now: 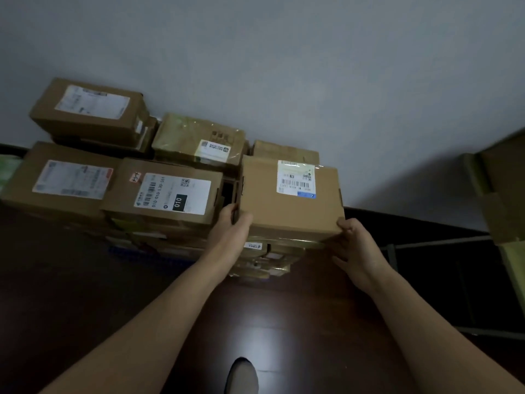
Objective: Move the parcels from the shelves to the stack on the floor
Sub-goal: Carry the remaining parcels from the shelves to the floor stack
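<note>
While both hands grip its near corners, the parcel [287,211] sits at the right end of the floor stack [122,191], near the wall [312,81]. The left hand [231,223] curls round the near-left corner and the right hand [353,243] pinches the near-right one, probably to square it up. Full weight down? Cannot tell. Shelf frame [426,242] stands far right. Likely the placing step, release not yet done.

Readable marks on the stacked parcels: few.
On the front middle parcel [162,191], the white label [173,194] shows "010" in white on a black block and "010 010" along a barcode, the rest blurred. The small sticker [133,177] has illegible red handwriting. On the front right parcel [289,206], the barcode label [297,179] has digits too small to read.
</note>
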